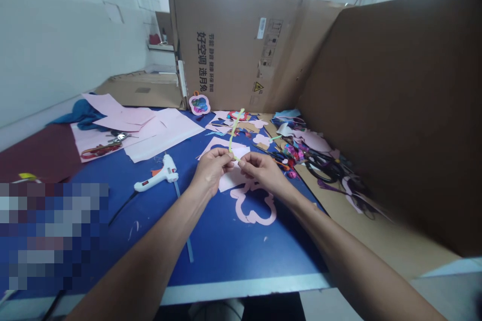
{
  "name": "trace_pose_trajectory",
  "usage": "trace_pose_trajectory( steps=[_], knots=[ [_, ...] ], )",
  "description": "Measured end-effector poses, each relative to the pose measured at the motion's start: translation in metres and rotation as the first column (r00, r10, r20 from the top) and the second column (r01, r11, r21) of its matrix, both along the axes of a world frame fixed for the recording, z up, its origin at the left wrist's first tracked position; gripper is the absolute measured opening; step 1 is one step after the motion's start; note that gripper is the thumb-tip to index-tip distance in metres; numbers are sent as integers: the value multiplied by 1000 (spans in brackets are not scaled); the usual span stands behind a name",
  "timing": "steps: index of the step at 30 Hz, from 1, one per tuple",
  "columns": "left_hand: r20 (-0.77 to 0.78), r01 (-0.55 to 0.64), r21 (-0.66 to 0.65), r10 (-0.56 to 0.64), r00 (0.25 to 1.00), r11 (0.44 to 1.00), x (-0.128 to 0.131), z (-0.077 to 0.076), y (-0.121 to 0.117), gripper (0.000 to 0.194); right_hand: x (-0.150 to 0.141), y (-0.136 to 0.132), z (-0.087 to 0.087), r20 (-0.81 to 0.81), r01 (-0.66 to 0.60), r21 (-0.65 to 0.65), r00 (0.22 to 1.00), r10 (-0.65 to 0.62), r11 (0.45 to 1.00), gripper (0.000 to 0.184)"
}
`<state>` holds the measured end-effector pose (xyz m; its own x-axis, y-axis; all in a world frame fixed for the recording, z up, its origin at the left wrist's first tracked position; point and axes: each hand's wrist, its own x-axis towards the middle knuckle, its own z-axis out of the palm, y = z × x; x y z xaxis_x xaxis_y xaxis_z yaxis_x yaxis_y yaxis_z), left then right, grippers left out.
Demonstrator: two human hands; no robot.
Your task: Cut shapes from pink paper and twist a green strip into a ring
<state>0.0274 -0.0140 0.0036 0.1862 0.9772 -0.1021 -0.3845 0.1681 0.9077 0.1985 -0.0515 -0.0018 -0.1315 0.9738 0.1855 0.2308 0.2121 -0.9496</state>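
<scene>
Both my hands meet over the middle of the table, fingers pinched on a thin yellow-green strip (234,133). My left hand (213,168) grips it near its lower part, and a long end rises upright above the fingers with a small bend at the tip. My right hand (261,168) pinches the short end close beside. Whether the strip is paper, ribbon or pipe cleaner, I cannot tell. Below the hands lies a pink flower-shaped paper frame (271,215), partly hidden by my right hand. Pale pink paper (229,180) lies under the fingers.
A white hot glue gun (161,174) lies to the left, near a thin blue strip (189,251). Pink sheets (165,130) spread at the back left. Scissors (326,168) and scraps crowd the right. Cardboard walls (233,50) stand behind and right. A finished-looking flower ornament (200,105) leans at the back.
</scene>
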Motion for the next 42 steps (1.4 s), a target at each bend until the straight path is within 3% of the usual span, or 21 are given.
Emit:
trace_pose_trajectory(
  steps=[6,10,14,18,23,27,29,32,36,38,40,42],
  knots=[
    [55,24,-11,-23,998,1000,1,1,0,13,-1,1,-2,6,15,20,1000,-15,1000,35],
    [78,-10,-52,14,997,999,1,0,1,15,-7,0,-6,140,121,220,978,-154,968,23],
    [100,-21,-79,29,995,997,2,-3,3,17,-14,-6,-7,349,104,481,888,-299,871,19],
    [127,-32,-110,46,991,993,3,-3,0,17,-16,-9,-8,526,18,616,736,-427,788,20],
    [163,-9,-166,37,986,986,6,-2,-3,15,-10,-6,-9,567,-60,753,563,-601,655,19],
    [156,19,-200,13,988,980,8,-3,-5,13,-5,-6,-6,584,-107,773,506,-635,626,20],
    [139,45,-186,-19,990,982,8,-1,-6,13,-5,-7,-4,560,-65,772,541,-627,633,20],
    [98,45,-91,-36,995,995,4,2,-4,17,-3,-7,-1,417,109,740,700,-580,664,15],
    [-72,-179,114,188,980,977,-9,6,8,17,5,-2,4,71,358,509,889,-453,782,12],
    [-155,-282,256,327,932,925,-15,6,16,18,9,1,7,-78,371,349,927,-368,861,16],
    [-224,-250,404,360,905,880,-20,5,21,22,11,4,9,-195,331,218,937,-291,918,19],
    [-273,-153,474,311,910,867,-21,3,22,25,12,5,11,-282,279,117,930,-237,953,22]
  ],
)
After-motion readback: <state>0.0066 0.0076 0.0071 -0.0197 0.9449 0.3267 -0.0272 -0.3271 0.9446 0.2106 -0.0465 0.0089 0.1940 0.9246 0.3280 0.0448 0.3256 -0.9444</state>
